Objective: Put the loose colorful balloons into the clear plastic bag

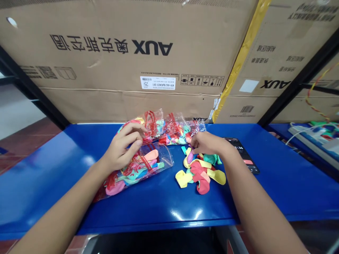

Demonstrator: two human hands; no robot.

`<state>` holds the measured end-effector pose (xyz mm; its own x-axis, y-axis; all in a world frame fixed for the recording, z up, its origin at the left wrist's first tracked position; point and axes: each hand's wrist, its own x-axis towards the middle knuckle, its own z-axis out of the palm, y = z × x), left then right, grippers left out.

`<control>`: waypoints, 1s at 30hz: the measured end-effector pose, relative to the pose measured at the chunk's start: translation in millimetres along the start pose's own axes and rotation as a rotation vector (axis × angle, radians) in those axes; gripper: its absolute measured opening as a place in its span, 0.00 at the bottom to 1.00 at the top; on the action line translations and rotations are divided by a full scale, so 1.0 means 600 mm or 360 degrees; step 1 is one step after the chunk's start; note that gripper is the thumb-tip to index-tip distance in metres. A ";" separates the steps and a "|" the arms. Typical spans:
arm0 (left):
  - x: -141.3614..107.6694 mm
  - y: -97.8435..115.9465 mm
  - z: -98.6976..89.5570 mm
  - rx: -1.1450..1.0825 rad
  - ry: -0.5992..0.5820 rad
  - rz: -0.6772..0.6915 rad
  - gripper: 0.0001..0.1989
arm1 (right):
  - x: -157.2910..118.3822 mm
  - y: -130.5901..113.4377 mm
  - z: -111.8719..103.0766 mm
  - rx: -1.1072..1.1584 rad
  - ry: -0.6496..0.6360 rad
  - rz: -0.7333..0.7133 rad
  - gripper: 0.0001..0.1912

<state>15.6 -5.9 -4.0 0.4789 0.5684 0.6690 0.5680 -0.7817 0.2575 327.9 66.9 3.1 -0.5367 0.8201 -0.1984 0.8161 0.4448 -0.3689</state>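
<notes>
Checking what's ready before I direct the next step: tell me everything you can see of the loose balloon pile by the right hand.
The loose balloon pile is a low, tangled heap of uninflated balloons, limp and rubbery-looking, in yellow, coral red, pink, teal and a little purple. It lies directly on the blue bench, outside the bags, between a clear plastic bag and a black phone. The right hand reaches its far end, with the fingertips at the balloons there.

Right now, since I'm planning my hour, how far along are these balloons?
Done: a loose balloon pile lies out on the blue bench. In hand: the right hand touches that pile, the left hand rests on clear plastic bags. Remaining: those bags still hold balloons.
</notes>
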 end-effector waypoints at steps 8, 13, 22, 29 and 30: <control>0.002 0.002 0.000 0.0043 0.0010 -0.0005 0.12 | -0.019 -0.001 -0.019 0.0344 0.0093 -0.0214 0.05; 0.001 0.000 0.002 0.0016 -0.0010 -0.0007 0.12 | -0.006 -0.057 0.007 0.0985 0.0414 -0.0384 0.05; 0.003 0.002 -0.001 0.0081 0.0014 -0.0031 0.12 | 0.006 -0.103 0.037 0.1463 -0.0038 -0.0899 0.13; 0.001 0.002 0.000 0.0031 -0.0014 -0.0025 0.13 | 0.001 -0.031 0.023 0.0228 -0.0222 -0.0416 0.10; 0.001 0.001 0.000 0.0047 0.0000 -0.0024 0.13 | 0.002 -0.031 0.028 0.0135 -0.0275 -0.0386 0.08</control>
<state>16.3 -6.3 -3.5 0.4700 0.5799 0.6654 0.5945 -0.7652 0.2470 308.2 53.8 -5.3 -0.7480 0.6171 -0.2443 0.6430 0.5823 -0.4976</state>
